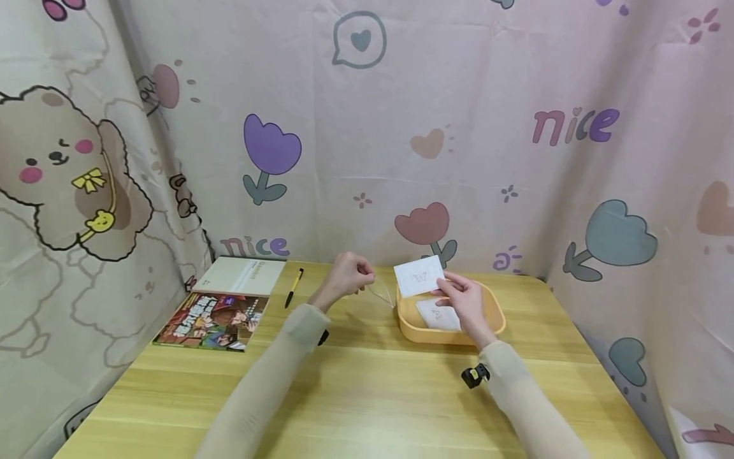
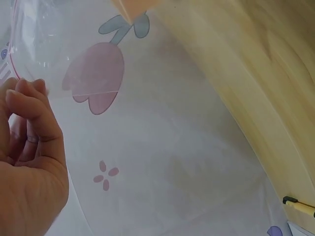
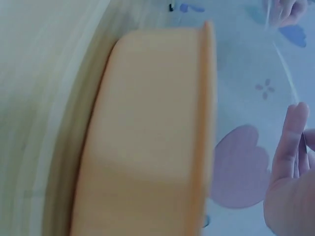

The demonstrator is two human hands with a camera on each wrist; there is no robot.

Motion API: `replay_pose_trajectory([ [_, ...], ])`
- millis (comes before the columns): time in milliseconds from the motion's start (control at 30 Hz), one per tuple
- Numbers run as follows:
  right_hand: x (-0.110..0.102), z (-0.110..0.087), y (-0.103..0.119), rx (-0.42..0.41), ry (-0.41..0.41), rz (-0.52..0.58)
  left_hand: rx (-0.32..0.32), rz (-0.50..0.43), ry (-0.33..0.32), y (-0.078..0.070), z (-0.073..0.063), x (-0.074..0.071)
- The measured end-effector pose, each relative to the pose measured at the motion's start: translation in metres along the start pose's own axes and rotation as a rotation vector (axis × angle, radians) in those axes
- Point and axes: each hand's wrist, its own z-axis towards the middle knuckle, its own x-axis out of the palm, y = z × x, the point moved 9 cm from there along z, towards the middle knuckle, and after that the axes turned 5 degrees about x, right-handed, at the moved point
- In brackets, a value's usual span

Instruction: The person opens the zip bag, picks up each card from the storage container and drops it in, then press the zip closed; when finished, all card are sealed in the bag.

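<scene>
My left hand [image 1: 351, 275] pinches the edge of a clear plastic zip bag [image 2: 39, 37] between thumb and fingers; a thin red seal line shows on it in the left wrist view. My right hand [image 1: 463, 301] holds a flat white square packet [image 1: 417, 276] with a small printed mark, raised over the left side of an orange-yellow bin [image 1: 441, 336]. A second white packet [image 1: 437, 315] lies inside that bin, partly covered by the right hand. In the right wrist view the bin's outer wall [image 3: 147, 113] fills the middle, and the packet is hardly visible.
At the table's left lie a pale notebook [image 1: 243, 275] and a colourful comic book [image 1: 209, 322]. A yellow and black pen [image 1: 294, 288] rests between them and my left hand. A printed curtain [image 1: 344, 127] hangs right behind the wooden table [image 1: 378, 395].
</scene>
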Motion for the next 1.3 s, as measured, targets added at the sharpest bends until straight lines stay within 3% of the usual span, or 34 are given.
replay_pose_trajectory([
  [267,0.014,-0.013,0.02,-0.117,-0.016,-0.026,0.011,0.014,-0.005,-0.003,0.001,0.002],
  [433,0.023,-0.021,0.024,-0.147,-0.003,-0.056,0.003,0.039,-0.005,-0.004,0.001,0.003],
  [733,0.043,-0.045,0.046,-0.227,0.035,-0.218,-0.035,0.011,-0.005,-0.004,0.0,0.003],
  [900,0.043,-0.04,0.04,-0.254,0.016,-0.273,-0.043,-0.003,0.0,-0.002,-0.001,0.004],
  [1100,0.048,-0.034,0.038,-0.346,-0.014,-0.406,-0.042,0.0,0.004,-0.002,0.0,0.006],
  [1300,0.056,-0.034,0.04,-0.378,-0.024,-0.429,-0.046,-0.012,0.002,-0.008,0.002,0.006],
])
